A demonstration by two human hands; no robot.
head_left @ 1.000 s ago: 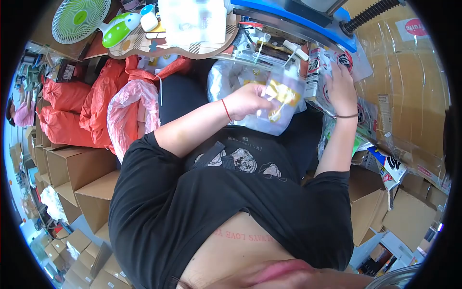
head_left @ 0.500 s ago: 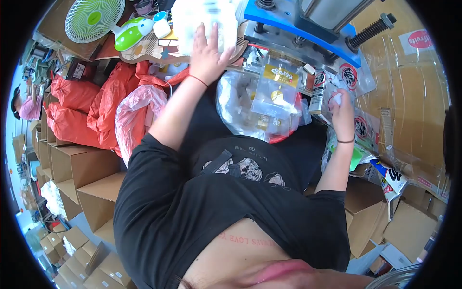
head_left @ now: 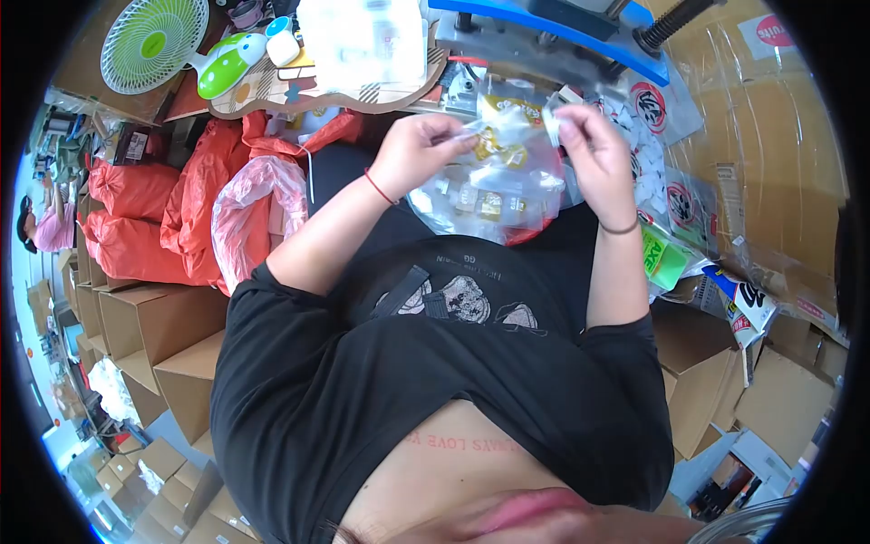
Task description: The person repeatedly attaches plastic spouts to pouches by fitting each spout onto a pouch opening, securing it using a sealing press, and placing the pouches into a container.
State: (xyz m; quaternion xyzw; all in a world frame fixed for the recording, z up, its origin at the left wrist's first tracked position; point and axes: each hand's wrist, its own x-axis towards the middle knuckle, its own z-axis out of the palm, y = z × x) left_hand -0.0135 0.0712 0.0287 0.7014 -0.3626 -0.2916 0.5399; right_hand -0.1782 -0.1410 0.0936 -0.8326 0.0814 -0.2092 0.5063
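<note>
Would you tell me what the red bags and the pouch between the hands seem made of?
The red bags look like thin, softly shiny plastic, given their crinkles. The pouch looks like glossy, clear plastic film, judging by its glare and see-through body.

Fan (head_left: 154, 43)'s up in the upper left of the frame, its base overlapping a board (head_left: 362, 96) that runs along the top. A machine (head_left: 562, 18) takes the upper right, with a big carton (head_left: 761, 118) down the right edge. Top centre there's a plastic pouch (head_left: 506, 131) between the left hand (head_left: 417, 156) and right hand (head_left: 600, 156), above a bag (head_left: 433, 201) with more pouches in it. I've got bundles (head_left: 131, 192) mid-left, boxes (head_left: 159, 317) below those, and another person (head_left: 59, 225) way off at the far left.
</note>
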